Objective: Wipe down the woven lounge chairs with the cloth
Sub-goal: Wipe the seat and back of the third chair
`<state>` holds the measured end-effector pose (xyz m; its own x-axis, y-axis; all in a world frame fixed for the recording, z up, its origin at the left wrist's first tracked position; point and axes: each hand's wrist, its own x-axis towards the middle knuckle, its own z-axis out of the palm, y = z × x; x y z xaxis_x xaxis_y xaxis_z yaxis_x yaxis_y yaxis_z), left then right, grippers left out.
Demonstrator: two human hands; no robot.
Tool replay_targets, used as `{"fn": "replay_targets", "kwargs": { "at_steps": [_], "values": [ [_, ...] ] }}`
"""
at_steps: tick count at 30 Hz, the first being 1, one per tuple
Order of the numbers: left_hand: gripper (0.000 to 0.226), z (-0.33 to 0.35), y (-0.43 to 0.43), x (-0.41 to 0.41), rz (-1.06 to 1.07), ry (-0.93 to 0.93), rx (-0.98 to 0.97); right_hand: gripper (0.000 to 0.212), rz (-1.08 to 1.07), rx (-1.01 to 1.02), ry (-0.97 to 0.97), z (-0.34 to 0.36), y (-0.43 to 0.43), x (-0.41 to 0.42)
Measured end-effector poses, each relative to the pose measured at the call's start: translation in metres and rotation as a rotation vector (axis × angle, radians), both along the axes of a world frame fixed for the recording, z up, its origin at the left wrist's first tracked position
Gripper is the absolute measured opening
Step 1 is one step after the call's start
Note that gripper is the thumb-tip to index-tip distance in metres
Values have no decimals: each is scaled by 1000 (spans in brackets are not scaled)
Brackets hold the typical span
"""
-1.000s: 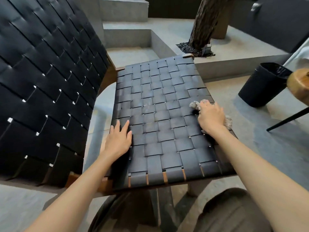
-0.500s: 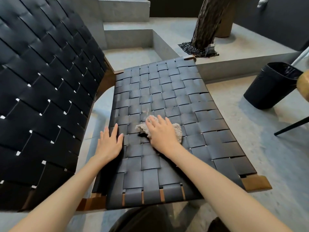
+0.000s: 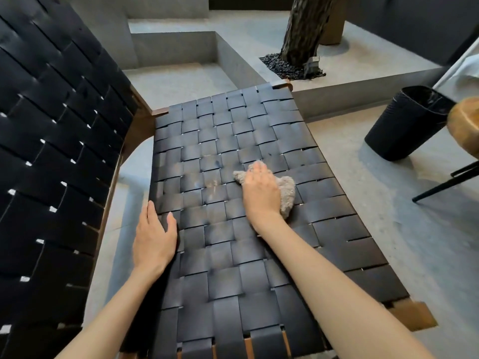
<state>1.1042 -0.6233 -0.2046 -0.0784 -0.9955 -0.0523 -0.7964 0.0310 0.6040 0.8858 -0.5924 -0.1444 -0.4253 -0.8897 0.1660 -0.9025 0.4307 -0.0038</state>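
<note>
The black woven seat (image 3: 228, 141) of a lounge chair with a wooden frame fills the middle of the view. Its tall woven backrest (image 3: 51, 151) rises at the left. A grey fluffy cloth (image 3: 286, 190) lies on the seat's middle. My right hand (image 3: 259, 190) presses flat on the cloth, fingers straight, pointing away from me. My left hand (image 3: 154, 237) rests on the seat's left edge, its fingers over the side rail and its thumb on the weave.
A black waste bin (image 3: 407, 123) stands on the concrete floor at the right. Beside it are a round wooden stool top (image 3: 465, 128) and thin black legs (image 3: 445, 182). A tree trunk (image 3: 305, 29) in black gravel rises behind a concrete step.
My right hand slid the cloth from the seat's right edge to the left, then back toward the middle and farther from me. My left hand stayed on the left edge. The camera rose.
</note>
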Motion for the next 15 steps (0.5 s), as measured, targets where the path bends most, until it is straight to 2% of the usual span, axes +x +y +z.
{"fn": "replay_targets", "kwargs": {
  "at_steps": [4,7,9,12,13,15],
  "values": [
    [63,-1,-2,0,-1,-21,-4,54,245,173,58,3,0,3],
    [62,0,-2,2,-9,-23,-4,46,365,99,111,24,10,-36],
    [61,0,-1,3,-13,-21,-9,40,274,35,134,39,21,-77],
    [61,2,1,-1,6,-28,-12,42,-39,-18,59,52,36,-118],
    [61,2,1,-2,11,-28,-12,43,-68,-20,45,50,34,-114],
    [61,2,1,-3,12,-21,-13,42,10,-22,25,37,22,-83]
  ]
}}
